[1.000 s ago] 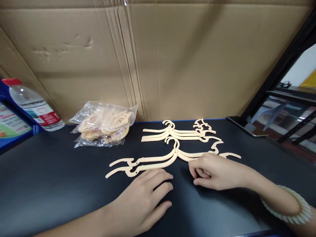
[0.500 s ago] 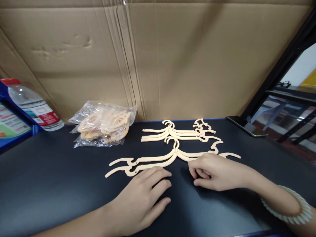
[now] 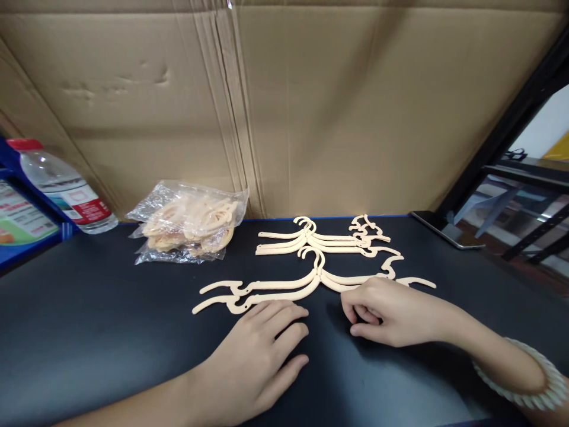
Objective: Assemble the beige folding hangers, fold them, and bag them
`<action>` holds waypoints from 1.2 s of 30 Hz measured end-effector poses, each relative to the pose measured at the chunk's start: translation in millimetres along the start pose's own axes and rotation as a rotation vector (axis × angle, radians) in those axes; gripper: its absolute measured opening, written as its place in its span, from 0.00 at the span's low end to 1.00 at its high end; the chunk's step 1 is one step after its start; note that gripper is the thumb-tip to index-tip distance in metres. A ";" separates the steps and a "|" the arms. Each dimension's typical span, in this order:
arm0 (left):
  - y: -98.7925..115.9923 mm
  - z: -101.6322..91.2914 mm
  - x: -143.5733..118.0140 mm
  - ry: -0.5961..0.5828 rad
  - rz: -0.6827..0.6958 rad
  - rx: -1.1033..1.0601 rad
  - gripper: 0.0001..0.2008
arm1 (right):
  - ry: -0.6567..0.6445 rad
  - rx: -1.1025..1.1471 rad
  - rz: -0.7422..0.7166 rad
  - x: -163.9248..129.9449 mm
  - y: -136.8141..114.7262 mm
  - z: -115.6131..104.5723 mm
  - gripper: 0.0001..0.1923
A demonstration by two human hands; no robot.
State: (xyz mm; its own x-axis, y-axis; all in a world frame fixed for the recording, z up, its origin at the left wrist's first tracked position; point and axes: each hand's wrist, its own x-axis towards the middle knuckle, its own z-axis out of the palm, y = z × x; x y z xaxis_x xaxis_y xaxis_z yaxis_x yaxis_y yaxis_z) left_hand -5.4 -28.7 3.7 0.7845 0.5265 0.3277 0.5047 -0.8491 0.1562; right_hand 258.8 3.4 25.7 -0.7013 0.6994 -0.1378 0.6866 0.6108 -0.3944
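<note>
Two cream plastic hangers lie spread wide on the black table, one over the other. My left hand rests flat on the table, fingertips at the lower edge of their left arm. My right hand lies with fingers curled under, its knuckles touching their right arm; whether it grips anything I cannot tell. A white beaded bracelet circles my right wrist. Behind them lies a small stack of the same hangers.
A clear plastic bag of hangers sits at the back left. A water bottle lies on a blue box at far left. Cardboard sheets wall off the back. A phone lies at the table's right edge.
Nothing of note has moved; the view shifted very slightly and both hands stay where they were.
</note>
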 end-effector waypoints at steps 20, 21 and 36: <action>-33.0 4.3 2.2 0.100 -0.188 0.114 0.15 | 0.259 -0.266 0.263 5.5 12.2 -4.1 0.08; -32.8 4.4 2.5 0.097 -0.183 0.113 0.14 | 0.254 -0.262 0.267 6.1 13.0 -4.2 0.07; -24.9 2.2 2.7 0.127 -0.006 0.110 0.17 | 0.264 -0.197 0.235 6.6 18.6 -4.7 0.06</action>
State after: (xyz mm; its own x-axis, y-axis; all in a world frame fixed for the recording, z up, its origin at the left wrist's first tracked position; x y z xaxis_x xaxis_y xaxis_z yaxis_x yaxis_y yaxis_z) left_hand -15.0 -6.0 -1.4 0.7332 0.5159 0.4430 0.5509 -0.8326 0.0576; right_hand 267.8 21.1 21.7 -0.4650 0.8842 0.0449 0.8640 0.4643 -0.1945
